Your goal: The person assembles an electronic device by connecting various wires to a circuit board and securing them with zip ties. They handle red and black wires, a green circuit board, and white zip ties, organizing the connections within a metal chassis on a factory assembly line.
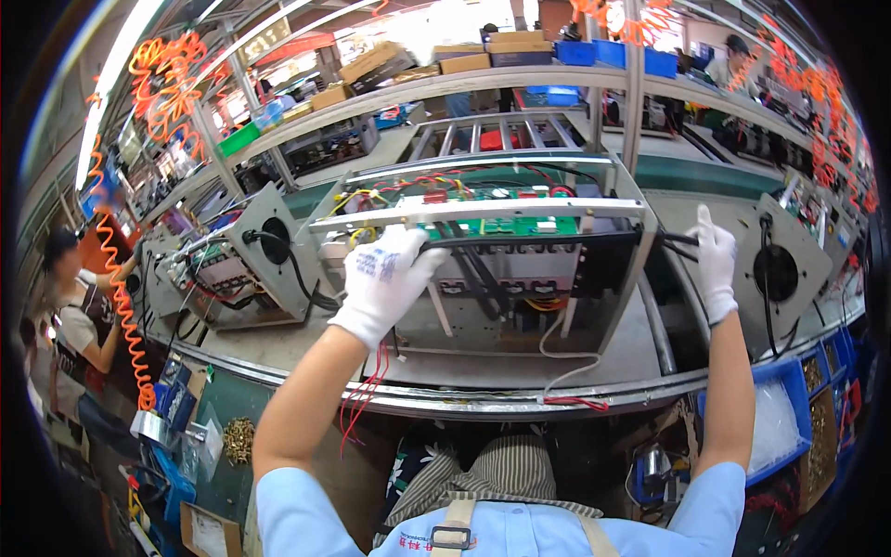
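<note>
An open metal chassis (608, 320) stands on the bench in front of me, with a green circuit board (506, 226) and coloured wires inside. A black cable (538, 240) stretches along its front, just under the top rail. My left hand (382, 283), in a white glove, pinches this cable at the chassis's left front. My right hand (716, 265), also gloved, is beyond the right side with one finger stretched up. Black cable runs from the chassis into its grip; the other fingers are partly hidden. Red wires (369, 395) hang below my left hand.
Another chassis with a round fan (774, 271) stands at the right, and a similar unit (237, 265) at the left. Blue parts bins (778, 418) sit at lower right. An orange coiled hose (125, 316) hangs at left, near a co-worker (79, 316). Boxes line the shelf (445, 85) behind.
</note>
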`<act>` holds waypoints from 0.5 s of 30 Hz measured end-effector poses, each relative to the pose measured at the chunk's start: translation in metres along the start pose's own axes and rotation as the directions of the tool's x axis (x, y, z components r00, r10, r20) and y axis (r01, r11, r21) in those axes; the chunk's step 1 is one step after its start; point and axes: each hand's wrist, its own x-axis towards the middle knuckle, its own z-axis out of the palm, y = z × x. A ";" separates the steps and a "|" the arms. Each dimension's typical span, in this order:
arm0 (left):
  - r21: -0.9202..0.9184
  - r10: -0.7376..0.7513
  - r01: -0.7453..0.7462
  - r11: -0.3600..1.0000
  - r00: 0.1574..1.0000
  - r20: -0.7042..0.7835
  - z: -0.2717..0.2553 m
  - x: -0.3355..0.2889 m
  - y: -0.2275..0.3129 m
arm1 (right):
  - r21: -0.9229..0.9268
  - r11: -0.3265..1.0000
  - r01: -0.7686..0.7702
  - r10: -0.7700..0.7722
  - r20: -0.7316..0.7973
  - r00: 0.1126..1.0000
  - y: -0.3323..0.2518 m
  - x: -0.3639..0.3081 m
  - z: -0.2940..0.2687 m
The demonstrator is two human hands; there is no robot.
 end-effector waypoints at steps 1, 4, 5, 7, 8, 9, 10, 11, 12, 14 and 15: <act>-0.044 -0.030 0.028 0.999 0.998 -0.048 0.004 0.001 0.001 | 0.053 0.997 -0.048 0.045 0.044 0.998 -0.002 -0.005 0.001; -0.212 -0.129 0.104 0.972 0.986 -0.108 0.009 0.009 0.005 | 0.314 0.947 -0.073 0.027 0.146 0.989 -0.021 -0.027 0.014; -0.206 -0.097 0.070 0.976 0.987 -0.128 0.007 0.008 0.001 | 0.478 0.878 -0.009 -0.078 0.161 0.984 -0.034 -0.037 0.030; -0.168 -0.096 0.070 0.983 0.984 -0.151 0.005 -0.004 0.005 | -0.038 0.901 0.431 -0.411 0.236 0.880 -0.052 -0.048 0.030; -0.117 -0.126 0.108 0.987 0.978 -0.166 0.005 -0.009 0.013 | -0.054 0.847 0.529 -0.523 0.098 0.847 -0.070 -0.062 0.033; -0.090 -0.044 0.015 0.996 0.945 -0.325 0.005 -0.019 0.021 | -0.083 0.818 0.569 -0.569 0.030 0.822 -0.076 -0.074 0.031; -0.180 -0.055 -0.003 0.984 0.948 -0.315 0.003 -0.034 0.029 | -0.115 0.784 0.610 -0.617 -0.038 0.786 -0.076 -0.087 0.029; -0.345 -0.097 0.008 0.939 0.966 -0.241 0.005 -0.057 0.034 | 0.041 0.847 0.529 -0.529 -0.014 0.848 -0.072 -0.112 0.027; -0.496 -0.127 0.027 0.868 0.977 -0.170 0.007 -0.079 0.036 | 0.196 0.879 0.434 -0.447 0.021 0.895 -0.066 -0.142 0.029; -0.544 -0.006 0.020 0.839 1.000 0.026 0.013 -0.106 0.052 | -0.004 0.907 0.421 -0.401 0.299 0.866 -0.057 -0.189 0.036; -0.557 0.021 0.059 0.829 0.990 0.136 0.017 -0.115 0.062 | -0.007 0.920 0.393 -0.357 0.401 0.844 -0.054 -0.199 0.047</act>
